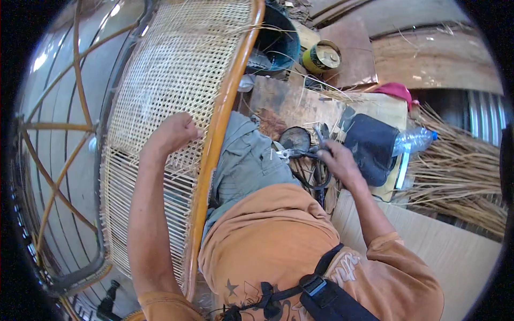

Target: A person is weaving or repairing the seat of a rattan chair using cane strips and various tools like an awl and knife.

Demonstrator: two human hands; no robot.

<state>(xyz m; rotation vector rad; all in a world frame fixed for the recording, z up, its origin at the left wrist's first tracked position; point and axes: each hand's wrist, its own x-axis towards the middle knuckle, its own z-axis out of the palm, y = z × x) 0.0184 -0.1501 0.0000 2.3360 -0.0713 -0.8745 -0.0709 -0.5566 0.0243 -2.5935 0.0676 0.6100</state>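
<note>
A cane-webbed panel [171, 59] in a varnished wooden frame stands on my left. Its upper part is woven in an open mesh; the lower part shows bare parallel strands. My left hand [174, 131] is closed over the mesh near the frame's right rail, the fingers pressed together; whatever they hold is too small to make out. Beside my thigh, my right hand [337, 160] is closed at the handles of black-handled scissors [308, 156], whose short metal blades point left over my trousers. Another grey metal tool [321, 132] stands upright just beyond the fingers.
To the right lie a black pouch [369, 147], a clear plastic bottle [412, 142] and a bundle of dry cane strips [455, 176]. Farther off are a yellow-green tin [321, 58], a dark bucket [281, 40] and a red cloth [393, 92]. Another cane frame [59, 127] stands at far left.
</note>
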